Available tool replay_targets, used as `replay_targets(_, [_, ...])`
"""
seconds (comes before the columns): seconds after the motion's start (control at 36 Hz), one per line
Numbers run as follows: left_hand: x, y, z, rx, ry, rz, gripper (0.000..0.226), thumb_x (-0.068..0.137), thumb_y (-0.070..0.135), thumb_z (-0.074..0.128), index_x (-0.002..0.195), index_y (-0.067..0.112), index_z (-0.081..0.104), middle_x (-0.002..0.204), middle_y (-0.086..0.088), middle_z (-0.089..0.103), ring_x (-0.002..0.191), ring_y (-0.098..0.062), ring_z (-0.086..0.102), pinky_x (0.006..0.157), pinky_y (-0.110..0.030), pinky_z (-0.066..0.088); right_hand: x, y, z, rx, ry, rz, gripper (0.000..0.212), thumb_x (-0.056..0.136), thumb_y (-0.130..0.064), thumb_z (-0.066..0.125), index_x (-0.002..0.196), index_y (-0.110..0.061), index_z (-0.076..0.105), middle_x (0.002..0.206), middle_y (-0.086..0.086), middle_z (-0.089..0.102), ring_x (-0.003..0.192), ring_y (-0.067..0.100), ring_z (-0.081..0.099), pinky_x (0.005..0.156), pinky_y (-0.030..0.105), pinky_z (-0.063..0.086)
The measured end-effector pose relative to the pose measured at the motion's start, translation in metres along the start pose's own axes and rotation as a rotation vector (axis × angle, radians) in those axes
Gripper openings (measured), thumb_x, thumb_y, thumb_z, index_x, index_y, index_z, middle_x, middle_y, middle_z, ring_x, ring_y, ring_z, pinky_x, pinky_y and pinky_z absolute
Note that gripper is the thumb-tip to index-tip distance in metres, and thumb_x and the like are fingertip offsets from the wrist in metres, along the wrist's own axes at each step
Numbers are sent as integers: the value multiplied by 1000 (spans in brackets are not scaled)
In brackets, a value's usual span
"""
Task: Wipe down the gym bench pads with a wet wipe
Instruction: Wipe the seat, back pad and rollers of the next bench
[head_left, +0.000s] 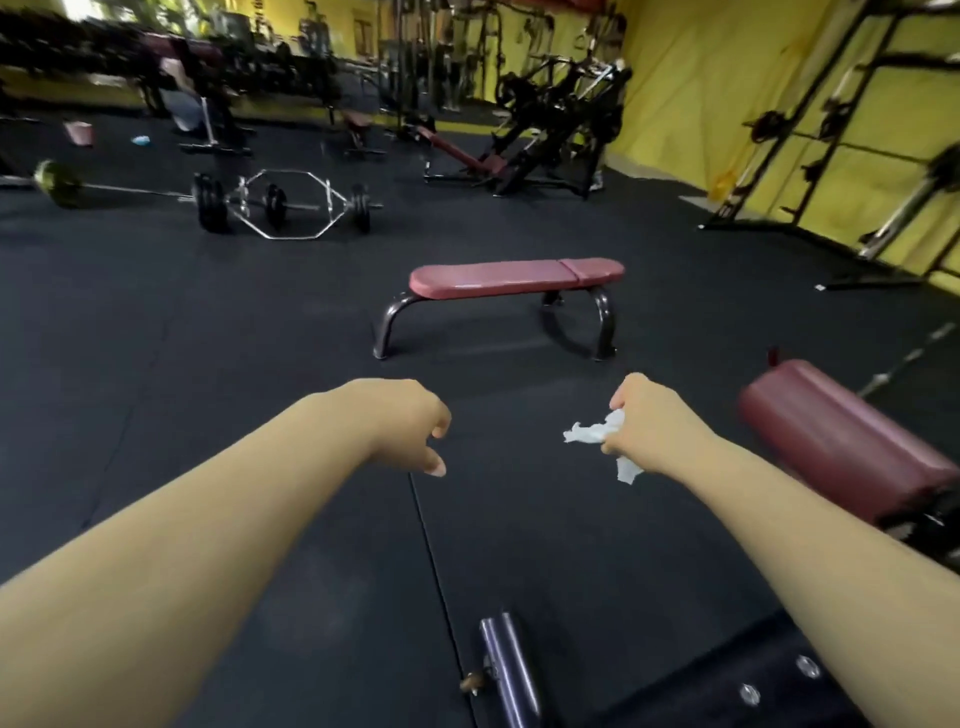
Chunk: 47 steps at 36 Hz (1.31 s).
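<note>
A flat gym bench with a maroon pad (514, 278) stands on dark metal legs straight ahead on the black floor. A second maroon pad (841, 441) lies close at my right. My right hand (649, 426) grips a crumpled white wet wipe (597, 434), held in the air above the floor between me and the flat bench. My left hand (410, 423) hangs beside it with fingers loosely curled and holds nothing. Neither hand touches a pad.
A hex bar with plates (285, 205) and a barbell (57, 182) lie on the floor at the left. Black machines (550, 130) stand at the back, a rack (852, 156) along the yellow right wall. A metal frame tube (506, 670) is right below me.
</note>
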<state>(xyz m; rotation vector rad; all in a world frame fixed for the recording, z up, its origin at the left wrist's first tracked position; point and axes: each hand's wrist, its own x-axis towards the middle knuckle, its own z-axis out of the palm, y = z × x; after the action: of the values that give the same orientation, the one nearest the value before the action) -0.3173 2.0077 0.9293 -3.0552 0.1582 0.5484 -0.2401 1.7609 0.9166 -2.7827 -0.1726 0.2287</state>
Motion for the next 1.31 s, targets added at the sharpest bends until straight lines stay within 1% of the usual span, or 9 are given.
replay_targets(0.08, [26, -23, -14, 47, -16, 81, 47, 84, 54, 58, 124, 30, 51, 120, 8, 54, 105, -19, 55, 81, -33, 47, 11, -13, -1, -51, -25, 76, 27, 70, -10, 62, 63, -15, 38, 61, 5, 47, 58, 21, 36, 49, 25, 26])
replay_targets(0.19, [62, -42, -32, 87, -19, 176, 47, 84, 54, 57, 125, 31, 51, 121, 8, 54, 106, -20, 55, 85, -36, 48, 23, -19, -3, -82, 3, 178, 17, 74, -15, 58, 63, -14, 45, 60, 8, 61, 58, 22, 41, 51, 26, 30])
replay_targets(0.44, [152, -32, -57, 169, -30, 441, 48, 86, 53, 56, 127, 29, 50, 121, 7, 54, 106, -19, 55, 85, -34, 47, 45, 3, -4, 26, 75, 394, 13, 81, -20, 63, 86, -18, 51, 85, 5, 66, 76, 24, 63, 57, 29, 41])
replay_targets(0.61, [223, -7, -76, 255, 0, 607, 46, 86, 54, 56, 125, 30, 51, 121, 8, 54, 106, -18, 55, 86, -35, 47, 73, 34, -5, 156, 107, 439, 38, 81, -43, 66, 113, -29, 53, 82, -6, 65, 85, 14, 65, 81, 34, 52])
replay_targets(0.75, [283, 23, -100, 330, -7, 729, 46, 84, 56, 57, 123, 31, 52, 122, 7, 55, 107, -19, 55, 85, -34, 47, 97, 48, -14, 263, 199, 526, 14, 86, -42, 60, 88, -28, 63, 75, 0, 68, 66, 17, 67, 55, 24, 47])
replay_targets(0.86, [322, 45, -117, 381, -7, 835, 46, 85, 54, 56, 125, 31, 51, 124, 7, 55, 109, -20, 55, 88, -36, 47, 117, 56, -21, 272, 264, 632, 28, 86, -38, 62, 75, -12, 60, 51, -3, 60, 43, 14, 56, 45, 22, 43])
replay_targets(0.97, [364, 70, -126, 388, -21, 926, 47, 83, 56, 57, 123, 32, 51, 122, 6, 55, 108, -21, 55, 86, -36, 47, 137, 63, -25, 47, 294, 698, 27, 87, -25, 59, 68, -13, 43, 72, 2, 52, 77, 27, 52, 63, 34, 41])
replay_targets(1.17, [430, 123, -132, 392, -50, 1117, 48, 81, 59, 58, 123, 36, 51, 121, 11, 56, 108, -18, 56, 85, -33, 47, 149, 80, -23, 243, 425, 899, 17, 89, -9, 45, 103, -10, 36, 86, 2, 46, 68, 16, 48, 56, 29, 37])
replay_targets(1.31, [476, 160, -142, 446, -1, 1310, 43, 80, 59, 58, 116, 36, 54, 112, 12, 57, 100, -18, 58, 77, -32, 47, 151, 95, -17, 198, 508, 1106, 33, 85, -3, 44, 101, -19, 20, 103, 14, 49, 87, 28, 55, 75, 37, 49])
